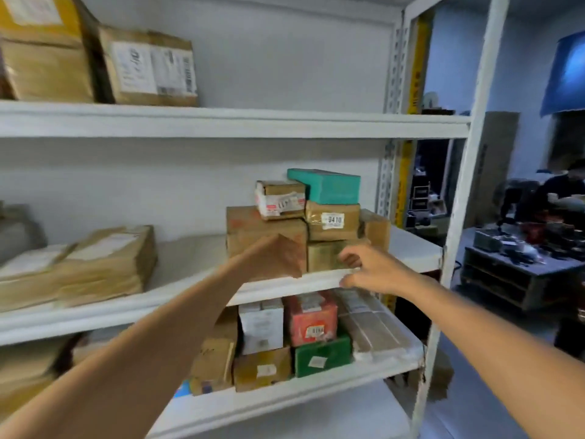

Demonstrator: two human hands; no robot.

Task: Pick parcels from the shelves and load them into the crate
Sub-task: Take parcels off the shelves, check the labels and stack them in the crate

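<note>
A stack of parcels sits at the right end of the middle shelf (411,248). It holds a large brown box (253,229), a small brown box (323,255) at the bottom, a box labelled 0410 (332,220), a teal box (329,185) and a taped box (278,198). My left hand (278,258) reaches up against the large brown box, blurred, so its fingers cannot be made out. My right hand (364,270) is at the small brown box, thumb over its front and fingers spread at the shelf edge. No crate is in view.
Flat brown parcels (104,261) lie at the left of the middle shelf. Two big boxes (148,68) stand on the top shelf. The lower shelf holds red (310,321), green (323,356), white and brown boxes. A white upright post (456,217) borders the shelf; a cluttered table stands beyond.
</note>
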